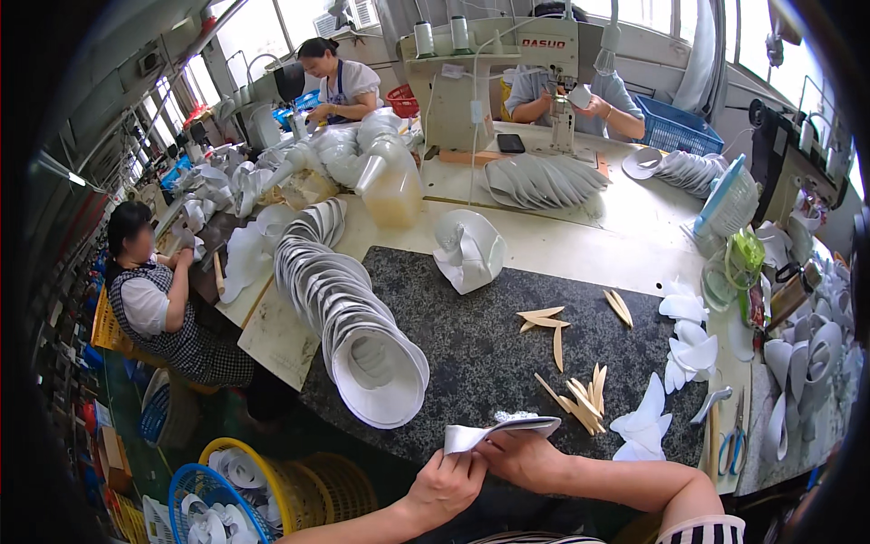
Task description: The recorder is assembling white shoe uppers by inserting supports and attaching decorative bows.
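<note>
From my distant seat I see both hands at one white piece (464, 439), at the near edge of the dark board (453, 354). The left hand (449, 494) pinches its curled end, and the right hand (526, 458) holds the flatter side, with some of its fingertips hidden from me. In my judgement, if one pinch becomes loose, the piece may twist or drop into the lap, because little board is under it. The long stack of white cups (340, 299) lies ahead and left of the grip; I think a wide left push could make it slide apart. Right of the grip, beyond the forearm, the blue-handled scissors (732, 449) lie where a careless elbow could knock them down. About the containers: low on the left of the grip, a blue basket (217, 468) holds white pieces, and the yellow basket (294, 480) beside it holds more. Far ahead and left of the grip, a clear jug (391, 195) contains pale yellow liquid.
</note>
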The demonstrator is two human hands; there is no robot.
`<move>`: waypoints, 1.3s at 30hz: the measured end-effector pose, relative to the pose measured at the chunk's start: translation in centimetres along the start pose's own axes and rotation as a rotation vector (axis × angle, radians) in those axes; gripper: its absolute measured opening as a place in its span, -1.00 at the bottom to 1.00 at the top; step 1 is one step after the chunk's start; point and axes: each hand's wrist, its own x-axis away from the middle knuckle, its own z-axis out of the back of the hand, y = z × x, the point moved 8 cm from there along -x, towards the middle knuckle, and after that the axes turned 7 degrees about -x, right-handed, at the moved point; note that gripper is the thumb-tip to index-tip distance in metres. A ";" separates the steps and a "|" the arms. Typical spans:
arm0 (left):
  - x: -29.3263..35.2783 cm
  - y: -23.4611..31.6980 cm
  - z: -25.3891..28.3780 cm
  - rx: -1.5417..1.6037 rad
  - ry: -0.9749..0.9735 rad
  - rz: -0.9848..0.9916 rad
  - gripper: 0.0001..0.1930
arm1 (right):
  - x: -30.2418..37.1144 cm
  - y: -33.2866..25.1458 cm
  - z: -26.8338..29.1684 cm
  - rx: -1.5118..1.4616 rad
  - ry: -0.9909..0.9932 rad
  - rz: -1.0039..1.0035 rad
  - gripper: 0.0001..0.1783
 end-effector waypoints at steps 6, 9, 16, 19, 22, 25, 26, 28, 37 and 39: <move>-0.4 0.1 0.4 -0.001 -0.030 0.020 -0.84 | -0.3 -0.2 0.8 -0.063 0.071 0.007 -0.63; -0.3 -0.2 0.5 0.026 -0.001 0.040 -0.87 | -0.4 -0.4 0.5 -0.012 0.059 0.006 -0.65; -0.6 -1.0 0.5 0.084 -0.001 0.115 -0.88 | -0.6 0.1 0.5 -0.033 0.127 -0.009 -0.66; -0.7 -1.1 0.7 0.076 -0.005 0.122 -0.89 | -0.5 0.2 0.7 -0.041 0.150 -0.013 -0.66; -0.4 -0.5 0.7 0.046 0.070 0.177 -0.85 | -0.3 0.2 0.8 -0.047 0.163 -0.022 -0.67; -0.1 -0.6 0.8 0.049 0.130 0.211 -0.83 | -0.5 0.2 0.8 -0.054 0.174 -0.036 -0.68; -0.1 -0.6 0.8 0.057 0.128 0.214 -0.82 | -0.4 0.3 0.7 -0.041 0.157 -0.050 -0.67; -0.2 -0.7 0.3 0.077 0.107 0.225 -0.81 | -0.4 0.7 0.4 -0.059 0.146 -0.071 -0.66; -0.1 -0.4 0.1 0.031 0.112 0.250 -0.83 | 0.2 1.1 -0.3 -0.093 0.248 -0.104 -0.72; -0.2 -0.5 0.2 0.045 0.141 0.255 -0.83 | 0.1 0.9 0.2 -0.097 0.256 -0.086 -0.73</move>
